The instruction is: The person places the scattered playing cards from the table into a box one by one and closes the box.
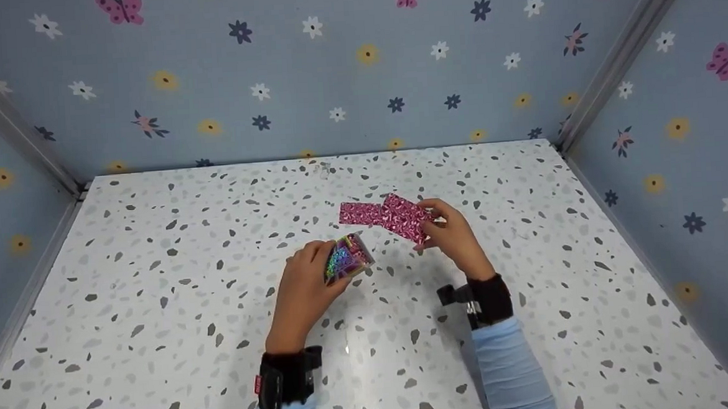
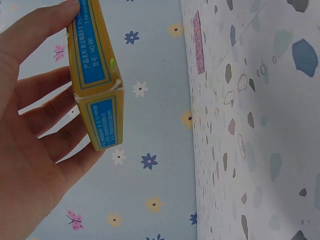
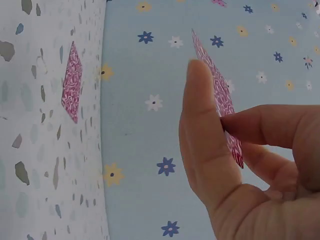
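My left hand grips a small card box with a shiny rainbow face, fingers on one edge and thumb on the other. The left wrist view shows the box's yellow sides with blue printed panels. Between thumb and fingers, my right hand pinches a pink patterned playing card, seen nearly edge-on in the right wrist view. A second pink patterned card lies flat on the table, partly overlapped by the held card in the head view.
The white speckled table spreads around both hands. A blue flowered wall panel rises behind it, with similar panels at left and right along metal corner posts. Both wrists wear black straps.
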Demonstrator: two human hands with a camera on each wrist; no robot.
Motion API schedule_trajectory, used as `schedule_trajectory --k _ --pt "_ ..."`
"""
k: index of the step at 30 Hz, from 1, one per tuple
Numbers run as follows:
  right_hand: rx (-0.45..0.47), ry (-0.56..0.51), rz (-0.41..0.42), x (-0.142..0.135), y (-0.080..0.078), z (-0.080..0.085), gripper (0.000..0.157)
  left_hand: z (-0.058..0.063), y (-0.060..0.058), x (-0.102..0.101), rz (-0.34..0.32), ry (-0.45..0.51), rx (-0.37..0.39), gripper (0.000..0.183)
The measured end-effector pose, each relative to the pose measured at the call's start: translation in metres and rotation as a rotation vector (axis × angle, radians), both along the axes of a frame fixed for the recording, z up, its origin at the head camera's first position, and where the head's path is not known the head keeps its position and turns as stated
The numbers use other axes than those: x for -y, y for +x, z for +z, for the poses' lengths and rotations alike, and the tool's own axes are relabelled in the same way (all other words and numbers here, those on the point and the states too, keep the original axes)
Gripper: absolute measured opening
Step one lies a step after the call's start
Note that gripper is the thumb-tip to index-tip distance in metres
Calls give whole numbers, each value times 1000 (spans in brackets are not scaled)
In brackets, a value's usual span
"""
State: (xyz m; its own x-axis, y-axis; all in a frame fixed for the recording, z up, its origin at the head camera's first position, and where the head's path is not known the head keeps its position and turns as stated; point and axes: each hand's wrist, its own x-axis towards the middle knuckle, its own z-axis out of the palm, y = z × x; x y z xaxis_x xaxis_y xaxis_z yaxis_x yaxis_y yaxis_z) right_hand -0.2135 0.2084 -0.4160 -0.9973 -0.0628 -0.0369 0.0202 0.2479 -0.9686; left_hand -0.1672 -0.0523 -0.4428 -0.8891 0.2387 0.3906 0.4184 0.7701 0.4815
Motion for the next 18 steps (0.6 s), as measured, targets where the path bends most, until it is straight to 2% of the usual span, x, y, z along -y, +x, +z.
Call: schedule_trajectory --k 7,11,18 --pt "-161 167 155 8 10 10 33 0 1 0 -4 -2 -12 61" --pt "-205 187 173 12 14 13 33 0 0 1 -5 1 -14 61" --pt "-223 192 176 18 22 20 32 -1 0 0 -5 7 -26 61"
